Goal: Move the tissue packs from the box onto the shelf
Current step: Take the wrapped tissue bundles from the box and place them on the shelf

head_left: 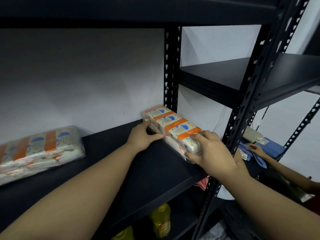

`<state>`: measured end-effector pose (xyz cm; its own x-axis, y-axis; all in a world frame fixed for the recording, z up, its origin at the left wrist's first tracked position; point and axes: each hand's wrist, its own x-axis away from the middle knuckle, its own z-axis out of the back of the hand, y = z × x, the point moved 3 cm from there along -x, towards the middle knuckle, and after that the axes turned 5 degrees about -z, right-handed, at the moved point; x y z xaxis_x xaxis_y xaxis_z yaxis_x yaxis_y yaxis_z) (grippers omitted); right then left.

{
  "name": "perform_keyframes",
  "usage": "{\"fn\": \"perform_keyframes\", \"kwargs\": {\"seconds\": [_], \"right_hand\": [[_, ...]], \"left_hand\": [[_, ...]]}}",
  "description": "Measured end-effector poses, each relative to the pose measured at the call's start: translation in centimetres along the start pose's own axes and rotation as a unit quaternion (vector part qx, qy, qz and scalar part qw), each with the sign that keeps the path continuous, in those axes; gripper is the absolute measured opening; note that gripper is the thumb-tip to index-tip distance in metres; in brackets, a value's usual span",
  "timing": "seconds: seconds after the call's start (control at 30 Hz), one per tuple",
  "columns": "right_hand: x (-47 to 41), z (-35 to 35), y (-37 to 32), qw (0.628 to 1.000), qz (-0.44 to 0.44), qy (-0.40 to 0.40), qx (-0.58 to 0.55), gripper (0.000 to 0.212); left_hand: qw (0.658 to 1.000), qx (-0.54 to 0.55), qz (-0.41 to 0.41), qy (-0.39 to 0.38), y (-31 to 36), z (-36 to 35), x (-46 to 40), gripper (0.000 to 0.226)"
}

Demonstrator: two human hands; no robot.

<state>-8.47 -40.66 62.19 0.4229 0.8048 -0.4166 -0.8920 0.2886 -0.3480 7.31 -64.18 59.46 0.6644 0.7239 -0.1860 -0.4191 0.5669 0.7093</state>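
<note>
A tissue pack, wrapped in clear film with orange and white panels, lies on the black shelf at its right end, against the perforated rear upright. The left hand grips the pack's near long side, fingers curled against it. The right hand clasps the pack's front end, fingers over the top and thumb below. A second tissue pack lies flat at the shelf's left end, well apart from the first, close to the wall.

The shelf surface is matte black and bare between the two packs. The wall behind is plain pale grey. Yellow bottles stand on a lower level. To the right, an adjoining black rack carries blue cloth, on which another person's hand rests.
</note>
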Motion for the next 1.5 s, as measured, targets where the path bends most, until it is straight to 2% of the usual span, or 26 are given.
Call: {"fn": "perform_keyframes", "kwargs": {"seconds": [0.13,0.27,0.47,0.53,0.7,0.97,1.07,1.23,1.37,1.5], "right_hand": [[-1.3,-0.2,0.1,1.000,-0.022,-0.016,0.004,0.064],[-1.8,-0.6,0.2,0.999,-0.040,0.001,0.004,0.063],[-2.6,-0.9,0.7,0.998,-0.056,0.004,-0.001,0.063],[-3.1,-1.0,0.8,0.998,-0.057,-0.001,-0.002,0.063],[-3.9,-1.1,1.0,0.997,-0.073,-0.021,-0.010,0.066],[-4.0,-1.0,1.1,0.996,-0.083,-0.035,-0.015,0.069],[-3.9,-1.0,1.0,0.996,-0.083,-0.040,-0.012,0.069],[-3.0,-0.2,-0.2,0.997,-0.061,-0.044,-0.002,0.072],[0.4,0.3,-2.7,1.000,0.014,0.002,0.009,0.061],[5.7,-0.9,-4.4,0.999,0.049,-0.009,0.006,0.049]], "left_hand": [[1.000,-0.015,0.006,-0.014,0.1,-0.4,-1.6,0.103],[0.999,-0.012,-0.005,-0.038,0.0,-0.9,-2.9,0.102],[0.998,-0.002,-0.029,-0.049,0.6,-1.4,-4.2,0.078],[0.998,0.003,-0.028,-0.049,0.7,-1.6,-4.5,0.079],[0.999,0.020,-0.015,-0.037,0.7,-1.8,-5.0,0.097],[1.000,-0.010,-0.014,-0.027,1.0,-1.7,-4.1,0.083],[0.998,-0.052,-0.019,-0.027,1.3,-1.6,-2.9,0.079],[0.995,-0.085,-0.002,-0.047,2.4,-0.5,1.8,0.092],[0.994,-0.104,-0.004,-0.042,2.6,0.7,7.8,0.081],[0.987,-0.150,-0.041,-0.039,2.9,0.9,13.7,0.067]]}}
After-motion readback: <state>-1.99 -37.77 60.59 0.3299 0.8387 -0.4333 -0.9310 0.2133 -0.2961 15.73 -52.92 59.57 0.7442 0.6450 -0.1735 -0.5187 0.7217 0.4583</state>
